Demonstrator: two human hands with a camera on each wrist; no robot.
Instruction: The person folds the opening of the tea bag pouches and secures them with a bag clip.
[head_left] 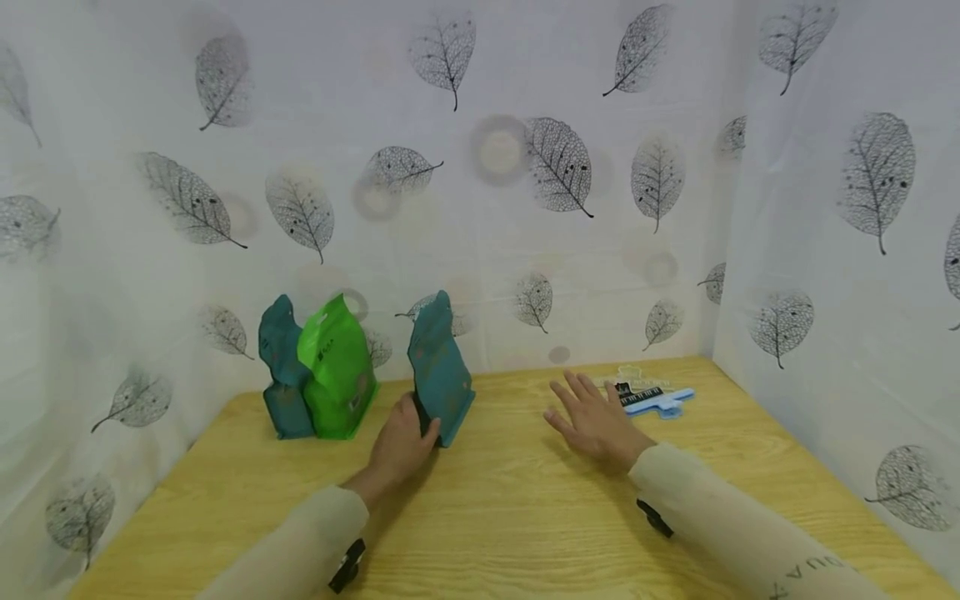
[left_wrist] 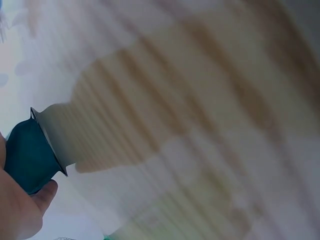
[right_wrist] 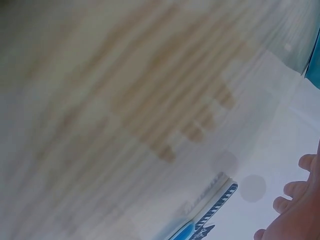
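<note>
My left hand [head_left: 401, 446] grips the lower left side of a teal pouch [head_left: 442, 367], which stands tilted a little on the table near its middle. The thumb lies at its near bottom edge; some fingers are hidden behind it. In the left wrist view the teal pouch [left_wrist: 31, 155] shows its bottom end beside the hand. My right hand [head_left: 596, 421] holds nothing, its fingers spread above the tabletop. Just right of it lie a light blue clip [head_left: 671, 402] and a piece with a piano-key pattern [head_left: 642, 397], partly overlapping.
Upright at the left stand a bright green pouch [head_left: 337, 375] and another teal pouch [head_left: 285, 375], side by side. A pale, clear-looking piece [head_left: 632, 375] lies behind the clip. Leaf-printed curtains [head_left: 480, 225] enclose the wooden table [head_left: 510, 517] at the back and sides.
</note>
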